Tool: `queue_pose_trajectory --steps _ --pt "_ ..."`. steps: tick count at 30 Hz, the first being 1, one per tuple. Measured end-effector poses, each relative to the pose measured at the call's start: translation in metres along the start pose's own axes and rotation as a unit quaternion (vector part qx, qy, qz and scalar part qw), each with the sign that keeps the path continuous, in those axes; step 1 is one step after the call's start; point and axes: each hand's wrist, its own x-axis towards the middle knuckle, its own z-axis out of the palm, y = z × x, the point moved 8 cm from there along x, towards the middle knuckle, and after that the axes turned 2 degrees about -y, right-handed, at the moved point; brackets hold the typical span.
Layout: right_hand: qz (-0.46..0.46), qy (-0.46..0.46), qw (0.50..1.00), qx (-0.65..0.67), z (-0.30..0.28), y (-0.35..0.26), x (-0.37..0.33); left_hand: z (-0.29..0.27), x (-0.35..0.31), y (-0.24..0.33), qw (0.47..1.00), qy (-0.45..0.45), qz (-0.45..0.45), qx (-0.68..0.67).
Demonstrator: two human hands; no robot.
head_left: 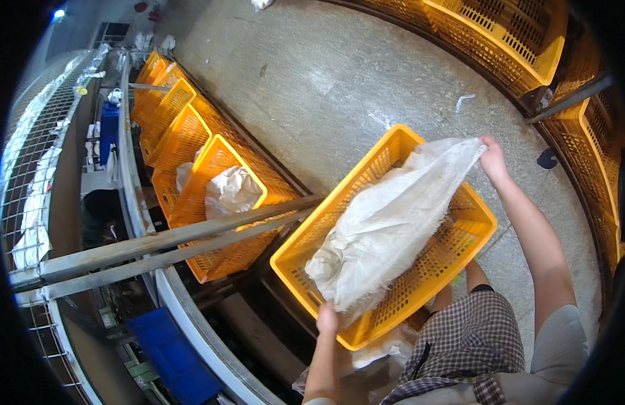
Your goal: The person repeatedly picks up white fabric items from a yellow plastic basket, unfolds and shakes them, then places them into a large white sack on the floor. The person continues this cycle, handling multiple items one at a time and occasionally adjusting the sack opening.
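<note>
A white woven sack [387,226] with a frayed edge is stretched across a yellow plastic crate [427,297] with slotted sides. My right hand [493,160] grips one corner of the sack past the crate's far right rim. At the near left rim, my left hand [328,320] is closed at the sack's lower edge, its fingertips partly hidden. A bunched part of the sack lies near the crate's left wall. What is under the sack is mostly hidden.
Several yellow crates [221,162] stand in a row at left, one with white sacking [233,191] inside. Metal bars [171,237] cross towards my crate. A blue bin [174,354] sits lower left. More yellow crates [501,47] line the right side. Grey floor [312,74] lies between.
</note>
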Motion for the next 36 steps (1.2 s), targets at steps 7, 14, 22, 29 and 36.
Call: queue_pose_trajectory --steps 7,14,22,29,36 --pt "-0.265 -0.121 0.926 -0.242 0.032 -0.008 -0.01 0.028 -0.056 -0.112 0.857 -0.038 -0.375 -0.351" --pt "-0.242 -0.095 0.784 -0.564 0.009 -0.021 0.011 0.034 -0.067 -0.125 0.654 0.029 -0.351 -0.67" --pt "0.192 -0.192 0.937 0.219 0.116 -0.015 0.062 -0.064 0.026 -0.148 0.583 0.405 -0.246 -0.66" --pt "-0.103 -0.195 0.974 0.043 0.232 -0.044 0.16 -0.056 0.162 -0.207 0.697 0.333 -0.261 -0.58" --pt "0.081 -0.419 0.904 -0.015 0.29 0.107 0.193 0.072 0.175 -0.271 0.762 0.088 -0.286 -0.574"
